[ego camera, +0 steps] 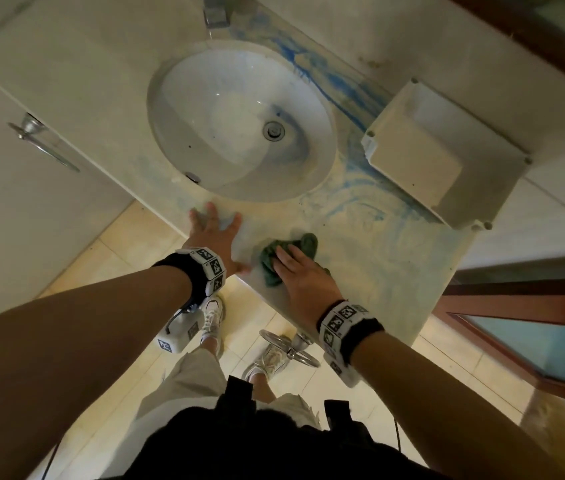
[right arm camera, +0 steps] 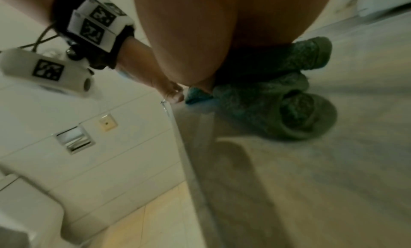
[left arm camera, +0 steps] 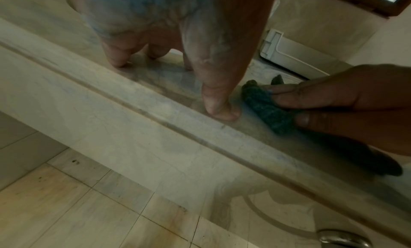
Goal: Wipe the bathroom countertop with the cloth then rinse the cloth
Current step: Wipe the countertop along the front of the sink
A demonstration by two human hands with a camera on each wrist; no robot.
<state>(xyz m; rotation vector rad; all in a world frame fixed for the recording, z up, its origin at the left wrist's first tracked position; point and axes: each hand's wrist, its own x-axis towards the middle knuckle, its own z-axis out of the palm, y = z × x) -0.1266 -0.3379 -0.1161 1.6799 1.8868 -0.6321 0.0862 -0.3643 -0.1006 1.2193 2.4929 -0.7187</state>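
A crumpled dark green cloth (ego camera: 289, 251) (left arm camera: 264, 109) (right arm camera: 278, 100) lies on the pale marble countertop (ego camera: 371, 258) near its front edge, just in front of the white oval sink (ego camera: 239, 123). My right hand (ego camera: 296, 268) presses flat on the cloth with straight fingers. My left hand (ego camera: 215, 233) rests open on the counter beside it, fingers spread toward the sink rim, thumb (left arm camera: 220, 111) close to the cloth. Blue streaks (ego camera: 350, 188) smear the counter right of and behind the sink.
A white plastic box (ego camera: 447, 154) stands on the counter at the right by the wall. The faucet (ego camera: 217, 12) sits behind the sink. A wooden door (ego camera: 530, 327) is at the right; a cabinet handle (ego camera: 42, 140) at the left. Tiled floor lies below.
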